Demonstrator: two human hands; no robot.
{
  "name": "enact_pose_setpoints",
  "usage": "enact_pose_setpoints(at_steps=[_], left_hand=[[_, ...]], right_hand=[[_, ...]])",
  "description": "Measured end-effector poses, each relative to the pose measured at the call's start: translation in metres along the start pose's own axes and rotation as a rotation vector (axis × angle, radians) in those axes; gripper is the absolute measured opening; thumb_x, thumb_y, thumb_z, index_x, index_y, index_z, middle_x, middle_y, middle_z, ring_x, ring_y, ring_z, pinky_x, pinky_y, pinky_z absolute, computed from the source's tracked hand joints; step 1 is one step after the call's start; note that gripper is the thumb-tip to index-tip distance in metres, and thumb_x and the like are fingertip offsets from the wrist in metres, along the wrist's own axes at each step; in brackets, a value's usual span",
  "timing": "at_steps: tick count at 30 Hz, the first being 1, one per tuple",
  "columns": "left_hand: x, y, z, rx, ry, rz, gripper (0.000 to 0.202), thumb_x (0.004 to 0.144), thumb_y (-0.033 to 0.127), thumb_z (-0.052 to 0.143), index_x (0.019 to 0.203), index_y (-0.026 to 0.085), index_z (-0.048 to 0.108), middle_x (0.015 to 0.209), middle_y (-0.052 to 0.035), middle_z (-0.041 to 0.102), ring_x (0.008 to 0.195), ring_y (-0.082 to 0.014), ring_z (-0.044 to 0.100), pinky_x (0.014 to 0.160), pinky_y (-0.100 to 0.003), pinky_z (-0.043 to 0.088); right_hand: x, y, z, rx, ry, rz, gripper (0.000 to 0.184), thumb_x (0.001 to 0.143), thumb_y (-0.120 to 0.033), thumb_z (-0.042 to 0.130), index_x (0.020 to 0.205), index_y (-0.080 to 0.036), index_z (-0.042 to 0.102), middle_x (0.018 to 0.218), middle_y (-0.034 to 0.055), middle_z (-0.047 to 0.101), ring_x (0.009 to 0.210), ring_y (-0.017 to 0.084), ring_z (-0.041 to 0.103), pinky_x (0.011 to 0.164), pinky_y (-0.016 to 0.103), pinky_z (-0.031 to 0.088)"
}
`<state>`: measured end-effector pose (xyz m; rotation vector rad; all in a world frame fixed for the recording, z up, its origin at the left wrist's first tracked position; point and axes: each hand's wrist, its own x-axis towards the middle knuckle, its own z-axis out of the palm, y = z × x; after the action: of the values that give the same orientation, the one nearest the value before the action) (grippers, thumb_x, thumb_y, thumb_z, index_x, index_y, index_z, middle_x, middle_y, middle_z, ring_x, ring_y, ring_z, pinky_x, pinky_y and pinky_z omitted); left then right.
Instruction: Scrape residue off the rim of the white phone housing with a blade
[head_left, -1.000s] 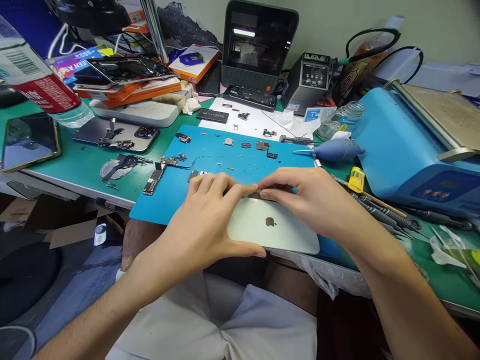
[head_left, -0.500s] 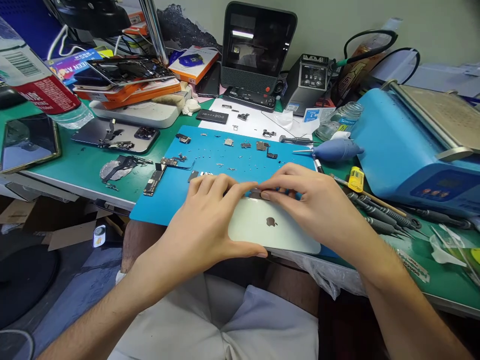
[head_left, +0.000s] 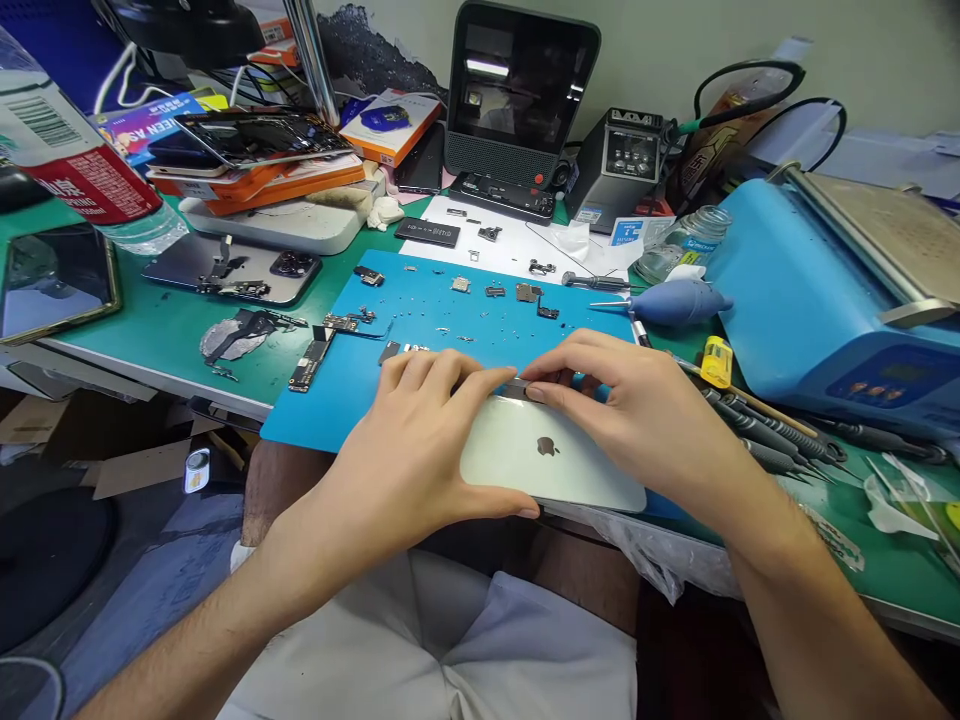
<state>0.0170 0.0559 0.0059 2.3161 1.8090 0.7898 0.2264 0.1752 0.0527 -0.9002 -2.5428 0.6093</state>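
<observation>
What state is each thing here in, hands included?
Pale device: lying back up.
Left hand: spread over the pale device's left end, holding it.
Right hand: pinched at the device's far edge.
Blue mat: flat, small parts scattered on it.
Standing display: tilted back, dark.
Grey phone: back up.
Gold-edged phone: screen up.
Blue blower: lying sideways.

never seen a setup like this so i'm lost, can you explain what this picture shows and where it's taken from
There is no machine here: a person works bare-handed, seen by one camera worn on their head, looking forward and down. The left hand spans and steadies a pale panel with an apple logo. The right hand seems to pinch a small greyish piece at its far edge, too hidden to identify. Beyond, a blue mat on a green table carries many tiny parts.
</observation>
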Motion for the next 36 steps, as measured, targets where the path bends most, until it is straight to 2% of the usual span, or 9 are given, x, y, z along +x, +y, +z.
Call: enact_pose_setpoints(at_steps=[12,18,25,30,32,36], left_hand=[[-0.001,0.0,0.0,-0.014,-0.012,-0.007,0.105,0.073,0.08,0.096,0.152,0.024,0.056,0.133,-0.008,0.065,0.127,-0.0372,0.059,0.114,-0.053,0.033],[-0.002,0.0,0.0,0.0,-0.002,0.005,0.109,0.074,0.079,0.096,0.157,0.023,0.052,0.134,-0.0079,0.064,0.129,-0.0373,0.058,0.115,-0.052,0.033],[-0.003,0.0,0.001,0.031,0.008,0.017,0.114,0.075,0.078,0.095,0.163,0.023,0.048,0.136,-0.008,0.063,0.132,-0.0367,0.056,0.118,-0.049,0.031],[-0.009,0.004,-0.005,0.097,0.058,0.05,0.119,0.076,0.085,0.088,0.165,0.017,0.048,0.142,-0.0138,0.06,0.134,-0.0378,0.051,0.122,-0.048,0.027],[-0.014,0.005,-0.011,0.136,0.077,0.061,0.117,0.078,0.087,0.083,0.164,0.016,0.049,0.141,-0.0151,0.062,0.134,-0.0382,0.049,0.122,-0.048,0.026],[-0.024,0.001,-0.019,0.178,0.053,0.037,0.101,0.09,0.078,0.081,0.164,0.019,0.048,0.141,-0.0125,0.067,0.138,-0.0371,0.048,0.118,-0.045,0.028]], right_hand=[[-0.002,0.002,0.003,0.019,0.034,-0.039,0.012,0.106,-0.025,0.071,0.101,-0.024,0.082,0.103,0.0026,0.081,0.094,0.021,0.073,0.081,0.033,0.052],[0.0,0.002,0.001,0.076,-0.009,0.023,0.016,0.104,-0.024,0.07,0.099,-0.027,0.085,0.101,-0.0005,0.084,0.09,0.021,0.075,0.078,0.034,0.051],[0.004,0.001,0.001,0.138,-0.034,0.092,0.018,0.102,-0.032,0.072,0.094,-0.029,0.087,0.098,-0.0005,0.084,0.089,0.023,0.074,0.077,0.036,0.051],[0.001,0.002,0.001,0.124,-0.017,0.096,0.017,0.103,-0.035,0.072,0.098,-0.03,0.087,0.103,-0.0006,0.082,0.091,0.02,0.072,0.076,0.034,0.05],[-0.001,0.002,0.0,0.113,-0.027,0.09,0.017,0.105,-0.034,0.07,0.103,-0.03,0.087,0.106,-0.0009,0.083,0.093,0.019,0.073,0.075,0.034,0.05],[-0.003,0.002,0.001,0.077,-0.047,0.027,0.018,0.109,-0.032,0.068,0.112,-0.029,0.085,0.112,-0.0012,0.084,0.097,0.019,0.075,0.079,0.033,0.052]])
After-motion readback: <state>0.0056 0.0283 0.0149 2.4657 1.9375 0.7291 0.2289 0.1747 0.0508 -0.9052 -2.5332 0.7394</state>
